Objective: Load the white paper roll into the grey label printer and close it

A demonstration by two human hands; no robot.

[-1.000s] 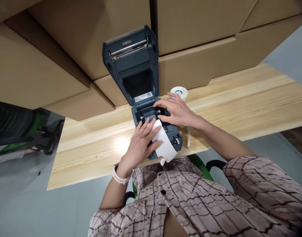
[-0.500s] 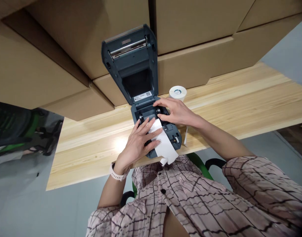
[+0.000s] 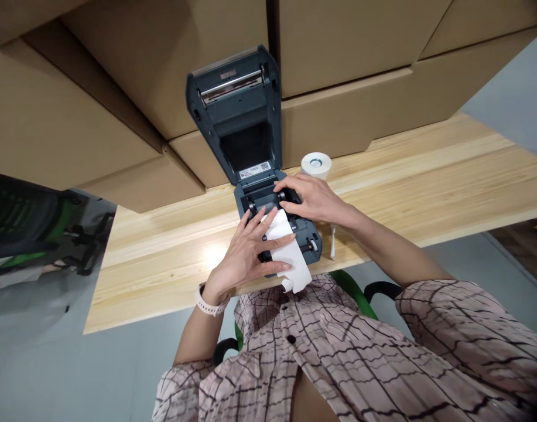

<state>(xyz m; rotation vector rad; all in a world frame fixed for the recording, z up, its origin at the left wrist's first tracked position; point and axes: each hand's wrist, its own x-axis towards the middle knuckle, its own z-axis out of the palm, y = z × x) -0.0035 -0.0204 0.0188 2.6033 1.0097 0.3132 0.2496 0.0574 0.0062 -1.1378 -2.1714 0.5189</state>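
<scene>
A dark grey label printer (image 3: pixel 233 111) stands on the table with its lid raised. From its lower tray a white paper strip (image 3: pixel 290 252) runs toward me, its torn end past the table's front edge. My left hand (image 3: pixel 246 249) lies on the strip with fingers spread, fingertips reaching to the left roll holder (image 3: pixel 251 206). At the right roll holder (image 3: pixel 282 197), my right hand (image 3: pixel 312 196) has thumb and index finger on either side of this black piece. Behind that hand stands a white label roll (image 3: pixel 316 163), its loose tail hanging below my right wrist.
Large cardboard boxes (image 3: pixel 334 111) line the back of the wooden table (image 3: pixel 163 264). A green chair (image 3: pixel 353 293) with black armrests is under me. At the far left, another dark chair and part of a person's foot show on the floor.
My left hand's thumb and fingers have spread wider, and the paper strip's near end has shifted slightly left. My right hand keeps its place at the roll holder.
</scene>
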